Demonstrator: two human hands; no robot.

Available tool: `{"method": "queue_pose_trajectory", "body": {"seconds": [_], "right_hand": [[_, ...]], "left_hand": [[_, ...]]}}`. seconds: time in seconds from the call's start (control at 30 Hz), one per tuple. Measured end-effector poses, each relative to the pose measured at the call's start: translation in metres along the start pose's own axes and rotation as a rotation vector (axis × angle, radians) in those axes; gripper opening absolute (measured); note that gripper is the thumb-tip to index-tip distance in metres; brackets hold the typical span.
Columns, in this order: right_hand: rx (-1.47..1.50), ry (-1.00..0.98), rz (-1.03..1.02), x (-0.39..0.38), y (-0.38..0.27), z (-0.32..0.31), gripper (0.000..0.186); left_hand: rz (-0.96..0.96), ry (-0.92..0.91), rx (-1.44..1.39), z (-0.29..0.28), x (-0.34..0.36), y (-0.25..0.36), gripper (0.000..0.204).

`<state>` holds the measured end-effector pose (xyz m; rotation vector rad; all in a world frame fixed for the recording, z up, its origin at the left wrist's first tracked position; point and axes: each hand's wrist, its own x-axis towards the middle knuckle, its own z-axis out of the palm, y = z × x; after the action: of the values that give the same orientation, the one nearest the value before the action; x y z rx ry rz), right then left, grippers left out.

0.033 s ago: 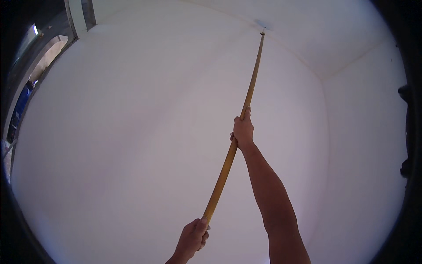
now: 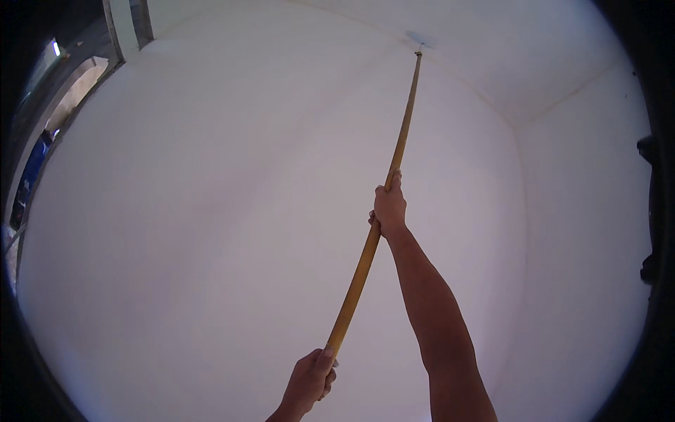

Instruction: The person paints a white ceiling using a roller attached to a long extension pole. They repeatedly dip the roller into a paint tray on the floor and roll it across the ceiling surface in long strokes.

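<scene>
A long yellow-brown pole (image 2: 355,288) slants up and away from me. My left hand (image 2: 311,380) is wrapped round its lower part. Higher up, with the arm stretched out, my right hand (image 2: 389,207) grips the same pole, its thumb lying along the shaft. A thin wire joins the far tip to a small pale-blue head that looks like a paint roller (image 2: 420,39). That head is at the line where the white wall (image 2: 211,232) meets the ceiling (image 2: 520,42); its details are too small and blurred to make out. The pole's bottom end is hidden by my left hand.
To the right, a second wall (image 2: 583,211) meets the first in a corner. Along the left rim is an opening with a dark frame (image 2: 77,105), and a blue thing (image 2: 31,172) shows beyond it. Dark objects (image 2: 648,211) stand at the right rim.
The pole's far tip and the pale head have shifted very slightly left. Both hands keep the same grip.
</scene>
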<state>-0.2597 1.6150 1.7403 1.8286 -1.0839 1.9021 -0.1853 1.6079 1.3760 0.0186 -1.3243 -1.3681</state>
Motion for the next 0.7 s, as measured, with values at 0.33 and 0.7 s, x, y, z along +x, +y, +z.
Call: {"method": "queue_pose_trajectory", "body": {"seconds": [0.33, 0.7], "right_hand": [[-0.018, 0.094, -0.124, 0.009, 0.002, 0.004, 0.069], [-0.021, 0.061, -0.122, 0.009, 0.001, 0.003, 0.071]], "left_hand": [[0.055, 0.046, 0.097, -0.008, 0.016, 0.001, 0.048], [0.011, 0.090, 0.134, -0.010, 0.011, 0.007, 0.051]]}}
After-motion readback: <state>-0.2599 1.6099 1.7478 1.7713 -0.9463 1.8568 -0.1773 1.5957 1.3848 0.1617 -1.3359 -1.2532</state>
